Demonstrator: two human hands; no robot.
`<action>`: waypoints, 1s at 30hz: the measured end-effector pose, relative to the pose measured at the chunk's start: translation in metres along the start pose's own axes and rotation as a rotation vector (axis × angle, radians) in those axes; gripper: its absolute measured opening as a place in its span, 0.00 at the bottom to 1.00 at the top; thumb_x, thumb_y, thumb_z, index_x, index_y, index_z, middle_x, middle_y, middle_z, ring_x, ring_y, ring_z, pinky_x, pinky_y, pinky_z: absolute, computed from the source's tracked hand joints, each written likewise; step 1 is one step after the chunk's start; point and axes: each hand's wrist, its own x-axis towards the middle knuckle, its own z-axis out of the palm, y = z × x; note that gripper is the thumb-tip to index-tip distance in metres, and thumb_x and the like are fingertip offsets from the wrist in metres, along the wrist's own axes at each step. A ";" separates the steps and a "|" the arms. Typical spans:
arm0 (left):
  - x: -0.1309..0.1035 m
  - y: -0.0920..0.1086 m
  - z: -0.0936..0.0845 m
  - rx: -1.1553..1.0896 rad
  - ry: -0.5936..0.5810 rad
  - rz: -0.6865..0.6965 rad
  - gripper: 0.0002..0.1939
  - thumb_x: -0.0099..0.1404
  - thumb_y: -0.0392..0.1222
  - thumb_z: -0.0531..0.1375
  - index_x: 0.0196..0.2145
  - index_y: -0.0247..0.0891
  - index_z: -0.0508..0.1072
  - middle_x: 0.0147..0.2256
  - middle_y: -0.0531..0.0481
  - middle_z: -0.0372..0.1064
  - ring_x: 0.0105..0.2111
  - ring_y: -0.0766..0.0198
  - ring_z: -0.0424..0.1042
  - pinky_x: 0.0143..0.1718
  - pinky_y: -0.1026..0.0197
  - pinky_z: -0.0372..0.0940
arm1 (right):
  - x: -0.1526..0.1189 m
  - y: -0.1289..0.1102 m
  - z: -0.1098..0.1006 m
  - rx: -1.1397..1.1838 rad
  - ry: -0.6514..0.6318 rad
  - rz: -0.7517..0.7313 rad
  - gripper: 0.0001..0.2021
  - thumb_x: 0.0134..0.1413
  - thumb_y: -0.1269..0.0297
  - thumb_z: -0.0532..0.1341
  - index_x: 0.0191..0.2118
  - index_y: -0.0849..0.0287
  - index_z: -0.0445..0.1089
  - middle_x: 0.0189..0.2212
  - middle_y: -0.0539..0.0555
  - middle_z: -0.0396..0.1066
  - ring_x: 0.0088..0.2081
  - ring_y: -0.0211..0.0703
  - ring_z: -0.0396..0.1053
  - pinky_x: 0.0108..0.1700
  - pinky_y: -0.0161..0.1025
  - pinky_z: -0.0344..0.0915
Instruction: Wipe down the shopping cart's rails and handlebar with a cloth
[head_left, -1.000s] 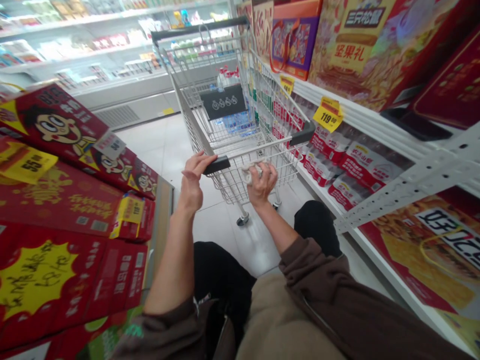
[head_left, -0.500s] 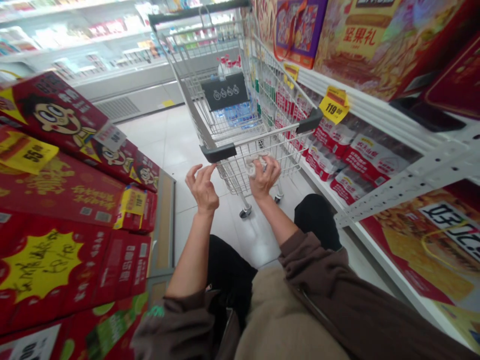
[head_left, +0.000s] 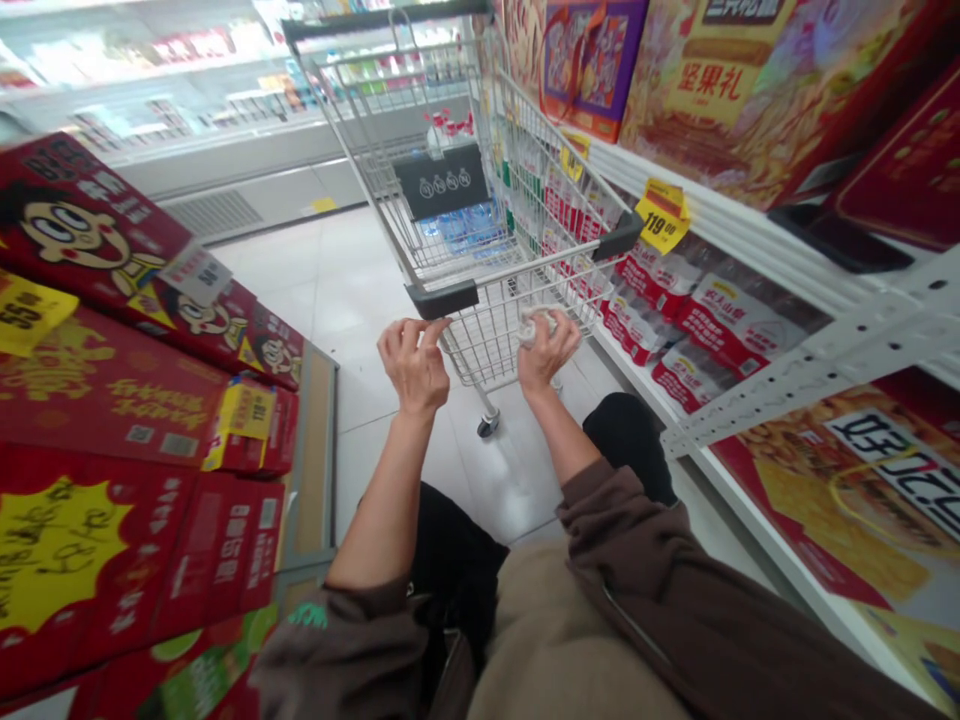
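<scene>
The left hand (head_left: 411,362) hangs just below the near left end of the shopping cart (head_left: 480,215) handle, its fingers (head_left: 409,335) curled loosely together and bearing on nothing; the fingertips lie just under the dark grip cap (head_left: 441,298) at that end without closing on it, so the cart stands unheld on that side. The right hand (head_left: 546,350) is raised to the near wire wall of the cart basket, fingers clamped on a small crumpled white wad (head_left: 534,325), seemingly a cloth or tissue, which is pressed close against the wire below the handle bar; the closed fist keeps the wad bunched rather than loose. Whether the wad touches the wire cannot be told. Bottled goods lie in the far part of the basket, behind a dark placard (head_left: 442,182) hung on the child-seat flap. The cart stands on the tiled floor (head_left: 337,290) in an aisle, close along the white shelf (head_left: 750,235) at right, which bears red packs and a yellow price tag (head_left: 663,214). Stacked red gift boxes (head_left: 112,330) flank the left.
</scene>
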 end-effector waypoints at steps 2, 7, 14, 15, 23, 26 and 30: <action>0.001 0.001 0.005 -0.006 0.024 -0.021 0.43 0.73 0.60 0.26 0.53 0.45 0.77 0.44 0.41 0.68 0.51 0.50 0.61 0.59 0.45 0.51 | -0.017 -0.023 0.000 0.049 -0.060 -0.066 0.11 0.67 0.68 0.55 0.43 0.56 0.77 0.52 0.62 0.73 0.57 0.55 0.64 0.57 0.57 0.63; 0.001 -0.006 0.007 -0.002 0.066 -0.070 0.46 0.72 0.63 0.25 0.52 0.44 0.78 0.43 0.40 0.66 0.49 0.49 0.61 0.58 0.43 0.52 | -0.053 -0.052 0.002 0.227 -0.323 -0.552 0.13 0.73 0.58 0.51 0.46 0.44 0.75 0.51 0.49 0.75 0.59 0.44 0.66 0.59 0.49 0.61; -0.007 -0.021 0.005 0.003 0.090 -0.107 0.48 0.70 0.65 0.25 0.53 0.42 0.78 0.46 0.38 0.65 0.51 0.48 0.62 0.59 0.41 0.52 | 0.010 0.037 0.008 0.001 -0.088 -0.106 0.10 0.68 0.66 0.57 0.42 0.55 0.78 0.50 0.62 0.73 0.58 0.52 0.63 0.58 0.55 0.60; -0.011 -0.019 0.010 -0.003 0.117 -0.135 0.49 0.70 0.65 0.23 0.53 0.41 0.77 0.47 0.38 0.64 0.51 0.48 0.63 0.59 0.41 0.53 | 0.010 0.035 0.009 -0.009 -0.066 -0.069 0.11 0.67 0.67 0.56 0.43 0.55 0.78 0.50 0.62 0.73 0.58 0.52 0.63 0.58 0.55 0.60; -0.049 0.008 0.055 0.003 0.117 -0.135 0.46 0.72 0.63 0.24 0.63 0.39 0.69 0.59 0.36 0.63 0.67 0.50 0.54 0.66 0.44 0.52 | -0.025 0.009 0.009 0.120 -0.148 -0.530 0.08 0.67 0.61 0.59 0.42 0.46 0.77 0.47 0.52 0.75 0.56 0.45 0.65 0.58 0.48 0.57; -0.055 0.002 0.057 0.002 0.038 -0.126 0.42 0.73 0.60 0.26 0.64 0.40 0.68 0.64 0.36 0.61 0.67 0.51 0.58 0.66 0.44 0.51 | 0.005 0.049 0.007 0.009 -0.062 -0.297 0.10 0.66 0.68 0.58 0.41 0.52 0.77 0.48 0.58 0.74 0.57 0.49 0.63 0.57 0.51 0.59; -0.055 0.000 0.062 -0.042 -0.043 -0.123 0.38 0.75 0.55 0.30 0.63 0.37 0.69 0.61 0.35 0.66 0.67 0.49 0.56 0.66 0.43 0.50 | 0.016 0.057 0.007 -0.032 0.040 -0.058 0.12 0.66 0.69 0.56 0.42 0.58 0.77 0.50 0.64 0.71 0.56 0.53 0.62 0.55 0.55 0.62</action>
